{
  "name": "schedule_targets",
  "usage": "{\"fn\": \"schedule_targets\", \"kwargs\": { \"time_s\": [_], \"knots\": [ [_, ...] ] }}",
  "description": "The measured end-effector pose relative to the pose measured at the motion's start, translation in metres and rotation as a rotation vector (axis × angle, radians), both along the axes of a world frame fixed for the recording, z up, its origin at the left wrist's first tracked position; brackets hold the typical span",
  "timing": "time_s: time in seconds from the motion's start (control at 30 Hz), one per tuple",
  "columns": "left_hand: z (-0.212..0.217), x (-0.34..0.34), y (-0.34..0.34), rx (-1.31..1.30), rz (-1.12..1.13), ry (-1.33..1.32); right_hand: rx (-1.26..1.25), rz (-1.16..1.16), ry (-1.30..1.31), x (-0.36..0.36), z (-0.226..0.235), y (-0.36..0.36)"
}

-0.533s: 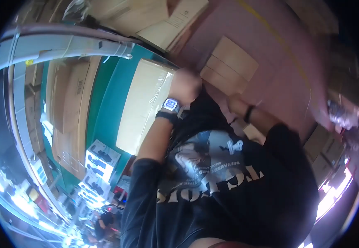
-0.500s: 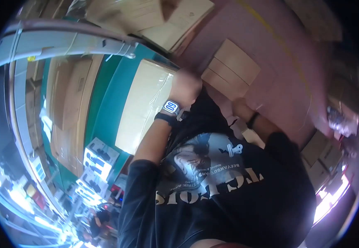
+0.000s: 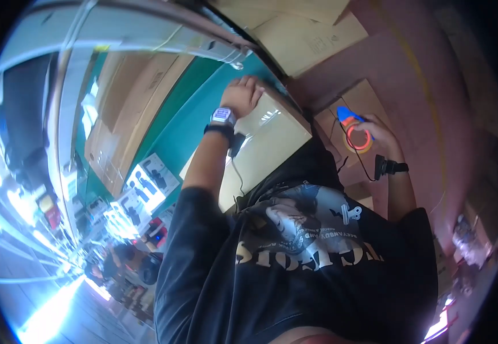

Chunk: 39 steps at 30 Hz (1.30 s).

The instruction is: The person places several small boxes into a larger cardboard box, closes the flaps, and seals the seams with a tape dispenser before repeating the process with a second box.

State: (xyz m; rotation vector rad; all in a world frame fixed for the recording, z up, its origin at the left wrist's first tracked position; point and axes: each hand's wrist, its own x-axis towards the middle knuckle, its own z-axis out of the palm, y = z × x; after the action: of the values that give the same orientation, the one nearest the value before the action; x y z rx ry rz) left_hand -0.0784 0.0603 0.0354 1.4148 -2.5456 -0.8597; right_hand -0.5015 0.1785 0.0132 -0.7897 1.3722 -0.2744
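A closed cardboard box [image 3: 280, 135] lies on the teal tabletop with glossy tape along its top. My left hand [image 3: 242, 96] rests at the box's far left edge, fingers apart and holding nothing. On that wrist is a watch [image 3: 222, 116]. Off to the right, over the floor, my right hand [image 3: 378, 131] is closed round a tape dispenser [image 3: 346, 113], blue at its tip with an orange ring and a roll of tape. The grip is partly hidden behind the dispenser. A thin dark cable runs near that hand to a small device [image 3: 382, 167] on the wrist.
Flattened brown cardboard [image 3: 364, 100] lies on the reddish floor beneath the right hand. A larger carton [image 3: 312, 43] stands beyond the table. Long brown cartons [image 3: 125, 109] and printed white boxes [image 3: 151, 178] sit on the table's left side. A metal rail [image 3: 203, 49] crosses behind.
My left hand has moved from the box's near right part to its far left edge. My right hand, seen low over the floor before, is raised and now shows the tape dispenser. The view has shifted.
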Motion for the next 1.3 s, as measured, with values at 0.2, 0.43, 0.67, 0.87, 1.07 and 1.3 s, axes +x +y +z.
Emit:
{"fn": "schedule_targets", "kwargs": {
  "time_s": [0.2,0.43,0.67,0.87,1.07,1.3],
  "knots": [
    [-0.016,0.028,0.061,-0.275,0.177,-0.087,-0.104,0.347,-0.297,0.13,0.06,-0.08],
    [-0.018,0.191,0.279,-0.188,1.18,-0.359,-0.285,0.614,0.1,0.234,0.043,-0.047],
    [-0.032,0.245,0.31,0.166,1.656,-0.014,-0.354,0.305,0.062,0.26,0.002,-0.038],
    [0.006,0.36,0.232,-0.129,1.542,0.047,-0.321,0.238,-0.03,0.364,0.034,-0.098],
    [0.031,0.472,0.127,-0.221,1.619,-0.053,-0.53,0.271,-0.167,0.502,0.055,-0.2],
    [-0.08,0.506,0.075,-0.556,1.197,-0.153,-0.648,0.207,-0.05,0.545,-0.007,-0.335]
  ]
}}
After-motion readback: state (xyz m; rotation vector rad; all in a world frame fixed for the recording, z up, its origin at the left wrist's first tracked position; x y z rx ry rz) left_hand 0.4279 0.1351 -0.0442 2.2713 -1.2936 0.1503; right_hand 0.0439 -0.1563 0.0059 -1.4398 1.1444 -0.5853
